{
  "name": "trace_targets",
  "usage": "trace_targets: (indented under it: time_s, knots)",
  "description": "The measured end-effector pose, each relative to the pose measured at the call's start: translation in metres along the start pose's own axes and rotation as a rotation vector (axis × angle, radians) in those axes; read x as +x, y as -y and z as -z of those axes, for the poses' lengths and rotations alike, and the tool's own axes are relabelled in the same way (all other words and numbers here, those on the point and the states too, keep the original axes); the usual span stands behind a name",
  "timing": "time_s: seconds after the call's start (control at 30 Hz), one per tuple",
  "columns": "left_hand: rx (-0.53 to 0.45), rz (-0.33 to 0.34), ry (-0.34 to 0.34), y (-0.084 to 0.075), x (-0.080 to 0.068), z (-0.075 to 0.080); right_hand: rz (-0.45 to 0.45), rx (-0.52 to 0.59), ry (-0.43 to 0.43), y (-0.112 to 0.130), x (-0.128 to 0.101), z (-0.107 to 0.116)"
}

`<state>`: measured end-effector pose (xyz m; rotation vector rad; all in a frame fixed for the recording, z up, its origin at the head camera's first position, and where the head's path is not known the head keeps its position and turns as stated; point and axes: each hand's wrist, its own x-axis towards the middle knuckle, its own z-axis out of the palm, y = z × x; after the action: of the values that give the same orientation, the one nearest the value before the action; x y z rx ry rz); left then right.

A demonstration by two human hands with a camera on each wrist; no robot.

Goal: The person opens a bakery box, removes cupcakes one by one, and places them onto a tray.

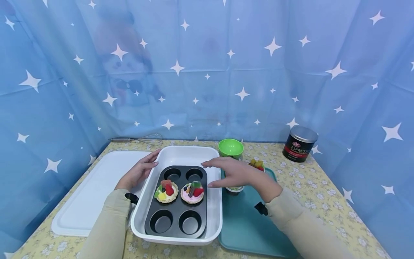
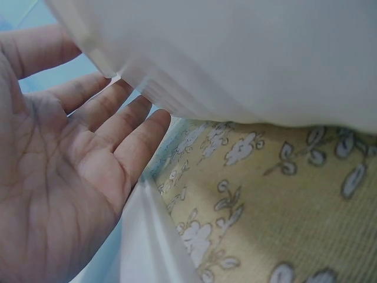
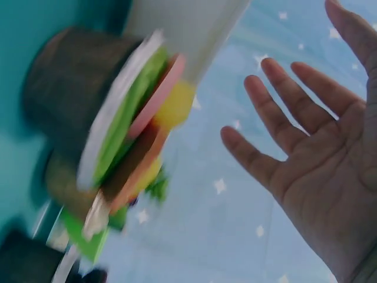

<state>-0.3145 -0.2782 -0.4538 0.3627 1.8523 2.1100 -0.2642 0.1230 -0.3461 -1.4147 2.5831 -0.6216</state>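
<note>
A white rectangular basin (image 1: 214,212) stands in the middle with a dark muffin tin (image 1: 175,213) inside it. Two toy fruit tarts, one cream-topped (image 1: 166,192) and one pink-topped (image 1: 192,193), sit in the tin's middle cups; its other cups are bare. At the basin's left side my left hand (image 1: 137,173) touches the outer wall with fairly straight fingertips, as the left wrist view also shows. Above the basin's right rim hovers my right hand (image 1: 233,173), fingers spread and holding nothing. Several toy cupcakes (image 3: 76,88) stand by it on a teal tray (image 1: 250,226).
On the left lies a white tray or board (image 1: 82,201), partly behind my left arm. A whisk (image 1: 139,139) rests along the back edge. Behind the teal tray is a green bowl (image 1: 231,147); an espresso tin (image 1: 299,144) stands at the back right. A starry curtain (image 1: 207,54) encloses the table.
</note>
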Motion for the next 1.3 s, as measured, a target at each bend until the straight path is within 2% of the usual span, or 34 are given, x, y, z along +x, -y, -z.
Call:
trace_targets:
  time_s: [0.3,0.5,0.73,0.9,1.3]
  knots:
    - [0.003,0.013,-0.014,-0.001,0.000,-0.002,0.026,-0.013,0.139,0.026,0.053,-0.031]
    - [0.000,0.018,-0.013,-0.001,0.001,-0.002,-0.005,-0.056,0.154,0.041,0.077,-0.056]
    - [0.014,0.004,-0.010,0.000,0.000,-0.002,-0.050,-0.107,0.142,0.051,0.090,-0.071]
    - [0.029,0.007,-0.015,-0.001,-0.001,-0.001,-0.066,-0.105,0.151,0.053,0.094,-0.077]
    - [0.053,0.010,-0.028,-0.001,0.000,-0.001,-0.077,-0.193,0.112,0.054,0.100,-0.086]
